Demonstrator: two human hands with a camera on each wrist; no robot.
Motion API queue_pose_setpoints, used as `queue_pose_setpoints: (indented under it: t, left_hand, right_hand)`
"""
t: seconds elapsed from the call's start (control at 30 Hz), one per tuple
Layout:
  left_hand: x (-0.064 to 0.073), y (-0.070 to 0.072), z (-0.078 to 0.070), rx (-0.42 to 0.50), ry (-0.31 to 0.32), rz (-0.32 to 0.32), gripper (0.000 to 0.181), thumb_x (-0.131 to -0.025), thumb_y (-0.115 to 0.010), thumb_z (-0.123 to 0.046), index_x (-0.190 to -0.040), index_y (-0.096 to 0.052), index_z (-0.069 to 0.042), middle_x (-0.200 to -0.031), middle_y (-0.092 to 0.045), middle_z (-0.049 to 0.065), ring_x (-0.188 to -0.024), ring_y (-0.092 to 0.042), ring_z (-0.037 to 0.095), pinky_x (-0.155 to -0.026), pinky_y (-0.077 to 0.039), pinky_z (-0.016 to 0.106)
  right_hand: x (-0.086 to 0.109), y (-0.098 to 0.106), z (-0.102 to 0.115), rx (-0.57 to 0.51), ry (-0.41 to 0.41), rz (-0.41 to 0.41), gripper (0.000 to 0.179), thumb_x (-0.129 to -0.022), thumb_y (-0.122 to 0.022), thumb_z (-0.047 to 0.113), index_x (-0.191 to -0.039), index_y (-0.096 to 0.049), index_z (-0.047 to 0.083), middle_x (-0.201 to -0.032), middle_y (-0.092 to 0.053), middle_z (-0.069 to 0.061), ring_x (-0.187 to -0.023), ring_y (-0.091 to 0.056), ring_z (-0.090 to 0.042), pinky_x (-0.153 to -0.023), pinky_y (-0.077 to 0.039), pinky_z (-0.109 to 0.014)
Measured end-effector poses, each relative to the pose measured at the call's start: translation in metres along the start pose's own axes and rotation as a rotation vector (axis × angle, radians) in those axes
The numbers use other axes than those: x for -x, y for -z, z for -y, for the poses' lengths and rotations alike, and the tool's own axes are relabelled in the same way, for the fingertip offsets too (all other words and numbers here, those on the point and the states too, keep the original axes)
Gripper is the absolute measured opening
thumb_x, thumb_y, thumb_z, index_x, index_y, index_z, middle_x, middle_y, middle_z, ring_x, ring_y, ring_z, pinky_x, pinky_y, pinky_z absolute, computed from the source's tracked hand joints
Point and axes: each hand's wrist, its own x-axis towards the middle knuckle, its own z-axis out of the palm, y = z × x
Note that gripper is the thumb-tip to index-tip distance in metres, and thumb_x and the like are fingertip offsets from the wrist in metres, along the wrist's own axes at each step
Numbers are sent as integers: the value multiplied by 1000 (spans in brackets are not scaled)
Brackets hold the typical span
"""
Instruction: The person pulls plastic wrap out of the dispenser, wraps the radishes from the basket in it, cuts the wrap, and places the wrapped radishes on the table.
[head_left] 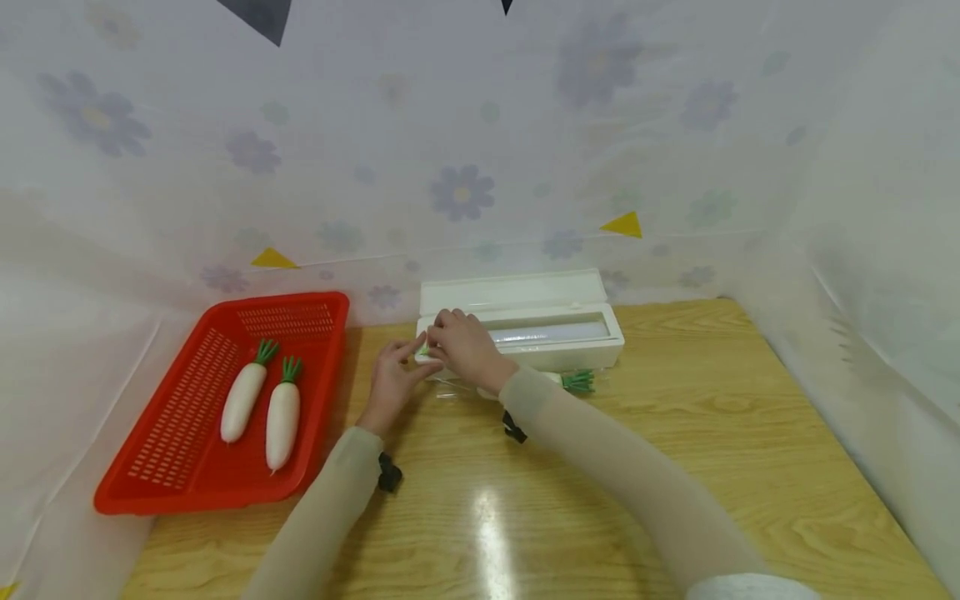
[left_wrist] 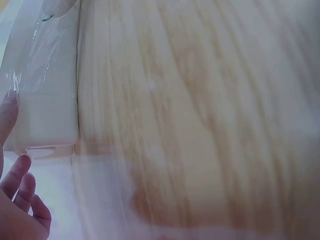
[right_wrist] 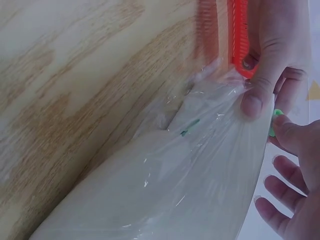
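A long white cling film box (head_left: 540, 350) lies with its lid raised, and a roll of film (head_left: 547, 332) shows inside. Clear film (right_wrist: 215, 130) hangs over its front and covers a white radish with green leaves (head_left: 579, 382) on the table. At the box's left end my left hand (head_left: 392, 379) grips the corner, its thumb (right_wrist: 252, 104) on the film-covered front. My right hand (head_left: 468, 350) pinches a small green slide cutter (right_wrist: 274, 122) at the box's edge, the other fingers spread. Part of the radish is hidden behind my right hand in the head view.
A red plastic basket (head_left: 202, 505) stands to the left with two white radishes (head_left: 282, 425) in it. The wooden table (head_left: 712, 433) stretches to the right. A flowered white curtain (head_left: 480, 125) rises behind and along both sides.
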Motion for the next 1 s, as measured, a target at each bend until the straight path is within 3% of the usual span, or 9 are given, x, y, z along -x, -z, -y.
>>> queue_pose_setpoints:
  t: [0.23,0.4,1.0]
  left_hand:
    - [1,-2,0,-25,-25,-14,62,-78,-92,-16,-135,-68,-9,-114,-68,24,-94,-55,36,-79,-46,42]
    - [1,-2,1,-48,-48,-25,64,-77,-93,-17,-135,-68,-8,-113,-68,24,-94,-57,36,-79,-48,43]
    - [1,-1,1,-34,-1,-6,65,-77,-93,-18,-136,-68,-10,-119,-66,24,-106,-58,39,-94,-49,51]
  right_hand:
    - [2,-1,-5,34,-14,5,18,-103,-68,33,-107,-76,17,-129,-62,-4,-113,-57,-23,-97,-50,-39]
    - [10,10,-15,34,-12,10,17,-100,-71,31,-104,-77,16,-131,-61,-7,-114,-57,-25,-98,-50,-42]
    - [79,40,-92,-31,-14,-49,12,-97,-75,28,-98,-77,16,-127,-60,-11,-106,-54,-29,-89,-48,-44]
